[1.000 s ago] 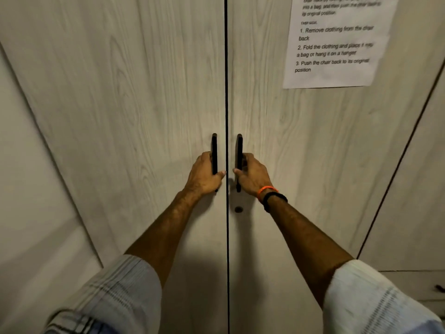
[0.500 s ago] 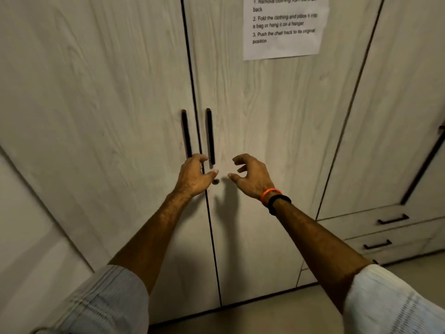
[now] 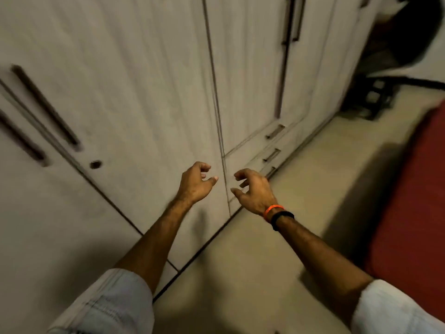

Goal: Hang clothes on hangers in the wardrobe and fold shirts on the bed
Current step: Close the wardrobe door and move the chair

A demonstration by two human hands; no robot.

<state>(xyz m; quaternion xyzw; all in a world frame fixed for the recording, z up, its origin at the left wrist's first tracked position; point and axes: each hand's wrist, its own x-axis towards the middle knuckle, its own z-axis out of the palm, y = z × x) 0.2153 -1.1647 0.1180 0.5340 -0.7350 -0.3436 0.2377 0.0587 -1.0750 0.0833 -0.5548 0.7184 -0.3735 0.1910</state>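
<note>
Dim light falls on a beige floor (image 3: 277,249); small drawers (image 3: 272,150) sit low, dark clutter (image 3: 375,97) far right.

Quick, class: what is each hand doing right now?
Left hand: open, fingers loosely curled, holding nothing.
Right hand: open, fingers loosely curled, holding nothing.

Head view, tilted down, close to wardrobe (image 3: 144,92)
</note>
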